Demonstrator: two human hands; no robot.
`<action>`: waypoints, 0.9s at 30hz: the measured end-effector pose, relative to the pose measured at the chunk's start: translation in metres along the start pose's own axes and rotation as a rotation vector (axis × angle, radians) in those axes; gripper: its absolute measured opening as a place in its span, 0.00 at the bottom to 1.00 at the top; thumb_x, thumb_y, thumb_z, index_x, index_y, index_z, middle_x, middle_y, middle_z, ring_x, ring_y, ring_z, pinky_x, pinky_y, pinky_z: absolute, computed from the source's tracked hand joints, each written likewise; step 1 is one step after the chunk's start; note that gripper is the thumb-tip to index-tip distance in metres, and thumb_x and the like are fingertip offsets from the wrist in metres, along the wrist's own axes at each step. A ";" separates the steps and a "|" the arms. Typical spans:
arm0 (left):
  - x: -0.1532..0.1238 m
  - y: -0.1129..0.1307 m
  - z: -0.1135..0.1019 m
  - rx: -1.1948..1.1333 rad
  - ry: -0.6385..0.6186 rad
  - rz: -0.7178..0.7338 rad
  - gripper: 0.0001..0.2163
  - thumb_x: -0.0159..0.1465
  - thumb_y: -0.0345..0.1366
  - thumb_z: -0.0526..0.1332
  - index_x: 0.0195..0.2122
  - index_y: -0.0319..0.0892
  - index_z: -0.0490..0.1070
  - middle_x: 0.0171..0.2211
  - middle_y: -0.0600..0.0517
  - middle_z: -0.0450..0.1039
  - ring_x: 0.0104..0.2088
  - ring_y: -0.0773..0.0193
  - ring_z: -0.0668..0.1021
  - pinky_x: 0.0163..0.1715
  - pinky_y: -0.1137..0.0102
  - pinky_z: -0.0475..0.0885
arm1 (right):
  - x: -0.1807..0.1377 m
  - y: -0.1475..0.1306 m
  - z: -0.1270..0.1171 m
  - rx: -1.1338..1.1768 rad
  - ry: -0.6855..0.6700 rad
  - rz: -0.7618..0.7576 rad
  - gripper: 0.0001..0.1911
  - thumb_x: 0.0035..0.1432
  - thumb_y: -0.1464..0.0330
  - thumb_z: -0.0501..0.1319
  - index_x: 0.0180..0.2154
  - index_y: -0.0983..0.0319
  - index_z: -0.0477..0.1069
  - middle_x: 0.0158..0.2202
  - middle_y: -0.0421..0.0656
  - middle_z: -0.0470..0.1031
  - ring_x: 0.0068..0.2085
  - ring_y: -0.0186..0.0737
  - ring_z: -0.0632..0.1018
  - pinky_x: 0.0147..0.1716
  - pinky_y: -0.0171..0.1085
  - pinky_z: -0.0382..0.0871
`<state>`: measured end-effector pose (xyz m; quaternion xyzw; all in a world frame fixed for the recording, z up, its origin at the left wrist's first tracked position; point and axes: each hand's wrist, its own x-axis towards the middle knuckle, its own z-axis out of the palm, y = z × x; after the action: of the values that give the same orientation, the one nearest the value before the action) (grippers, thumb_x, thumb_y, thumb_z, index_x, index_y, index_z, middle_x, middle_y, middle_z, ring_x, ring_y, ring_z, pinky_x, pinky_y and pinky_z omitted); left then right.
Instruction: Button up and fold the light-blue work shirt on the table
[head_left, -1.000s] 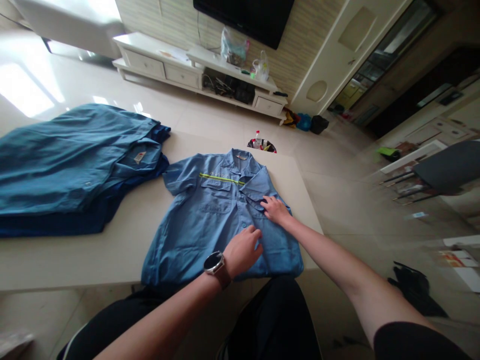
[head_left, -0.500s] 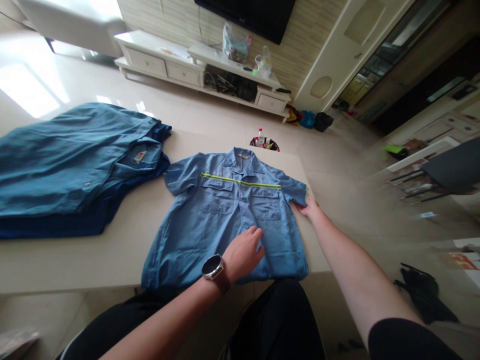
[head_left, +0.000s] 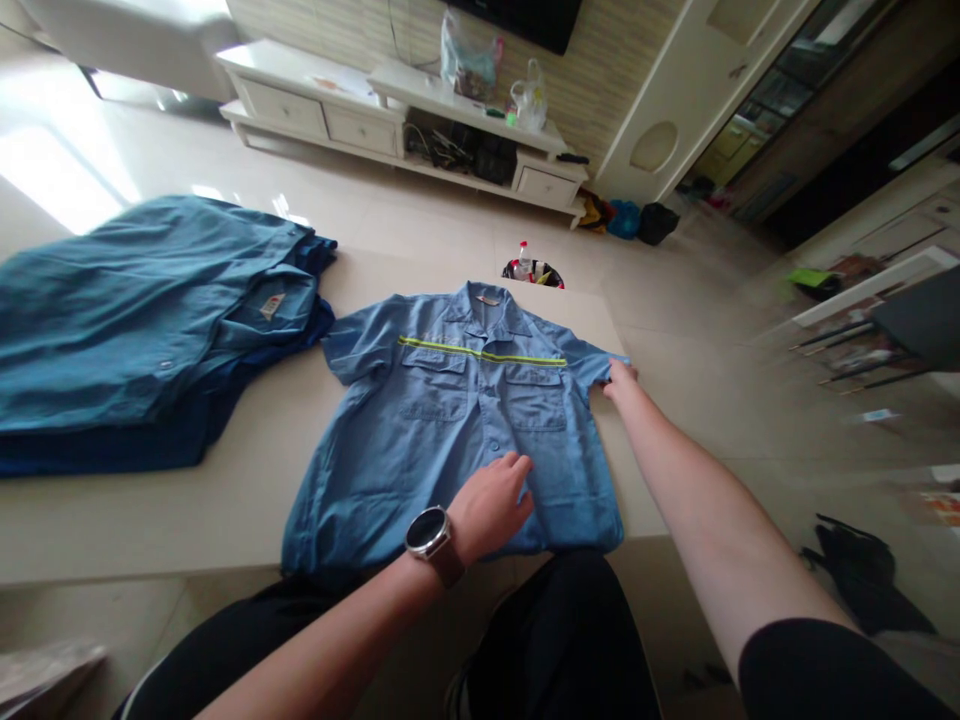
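A short-sleeved blue work shirt lies spread out on the table, its collar away from me and a yellow-green stripe across the chest. At the cuff of the sleeve on the right, my right hand is closed on the fabric and draws it outward. My left hand, with a round watch on its wrist, is over the lower front of the shirt, close to the button placket. Its fingers are loosely bent and apart from the thumb, with no fabric visibly gripped.
More blue shirts lie stacked on the left part of the pale table. Past the far edge stands a bin with a bottle in it. A white TV cabinet with plastic bags runs along the wall.
My right hand has shifted slightly up and outward with the sleeve cuff, so the sleeve is stretched further right. My left hand stays in nearly the same place.
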<state>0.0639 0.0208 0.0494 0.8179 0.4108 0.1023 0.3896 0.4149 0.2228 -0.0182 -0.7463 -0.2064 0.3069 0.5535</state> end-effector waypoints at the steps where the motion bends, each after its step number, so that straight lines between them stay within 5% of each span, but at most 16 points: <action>1: 0.000 0.000 0.000 0.000 -0.001 0.004 0.13 0.68 0.33 0.54 0.53 0.42 0.68 0.51 0.45 0.74 0.49 0.56 0.79 0.53 0.63 0.74 | -0.002 -0.003 0.003 -0.055 0.002 -0.087 0.07 0.60 0.69 0.57 0.40 0.61 0.71 0.32 0.41 0.77 0.37 0.41 0.79 0.39 0.40 0.79; 5: 0.001 0.000 0.000 0.008 -0.014 0.007 0.13 0.68 0.33 0.54 0.52 0.42 0.68 0.51 0.45 0.74 0.49 0.56 0.79 0.52 0.63 0.74 | -0.028 -0.001 0.013 -0.268 -0.202 -0.392 0.10 0.56 0.72 0.59 0.40 0.61 0.75 0.48 0.48 0.80 0.55 0.47 0.77 0.58 0.42 0.72; 7: 0.000 0.001 0.000 0.014 -0.025 0.006 0.13 0.68 0.33 0.54 0.53 0.43 0.68 0.50 0.45 0.74 0.50 0.56 0.78 0.53 0.63 0.73 | -0.049 0.011 0.014 -0.482 -0.542 -0.587 0.13 0.52 0.76 0.61 0.40 0.60 0.78 0.54 0.48 0.79 0.59 0.47 0.75 0.62 0.43 0.69; 10: -0.001 0.002 0.000 0.025 -0.042 0.006 0.13 0.68 0.33 0.54 0.53 0.44 0.67 0.50 0.45 0.74 0.51 0.56 0.78 0.54 0.63 0.73 | -0.078 0.031 0.011 -0.992 -1.010 -1.023 0.27 0.50 0.79 0.59 0.53 0.60 0.76 0.64 0.48 0.70 0.64 0.48 0.71 0.66 0.47 0.65; 13: -0.003 0.003 0.000 0.035 -0.052 0.008 0.13 0.69 0.33 0.54 0.54 0.44 0.67 0.50 0.45 0.73 0.51 0.56 0.78 0.54 0.63 0.73 | -0.093 0.041 0.005 -1.260 -0.866 -1.178 0.36 0.54 0.77 0.60 0.65 0.61 0.66 0.69 0.51 0.64 0.67 0.51 0.67 0.65 0.51 0.66; 17: -0.005 0.003 0.000 0.043 -0.057 0.006 0.14 0.68 0.34 0.55 0.55 0.45 0.67 0.50 0.45 0.73 0.52 0.55 0.78 0.55 0.62 0.72 | -0.088 0.038 -0.003 -1.293 -0.662 -1.055 0.33 0.58 0.77 0.58 0.66 0.62 0.66 0.66 0.53 0.67 0.65 0.54 0.67 0.64 0.51 0.64; 22: -0.005 0.002 -0.002 0.048 -0.063 0.012 0.14 0.68 0.34 0.55 0.55 0.45 0.67 0.51 0.45 0.73 0.52 0.55 0.78 0.55 0.62 0.72 | -0.066 0.035 -0.017 -1.273 -0.532 -0.923 0.25 0.62 0.78 0.51 0.54 0.61 0.78 0.58 0.51 0.76 0.61 0.52 0.73 0.63 0.51 0.65; 27: -0.004 0.003 -0.003 0.050 -0.066 0.027 0.14 0.68 0.33 0.54 0.55 0.44 0.67 0.50 0.44 0.73 0.51 0.55 0.78 0.55 0.62 0.73 | -0.065 0.046 -0.025 -1.221 -0.518 -0.898 0.30 0.59 0.77 0.56 0.62 0.60 0.71 0.67 0.49 0.68 0.66 0.53 0.68 0.67 0.53 0.61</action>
<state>0.0616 0.0187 0.0542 0.8358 0.3889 0.0701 0.3811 0.3835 0.1492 -0.0416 -0.6681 -0.7405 0.0510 0.0523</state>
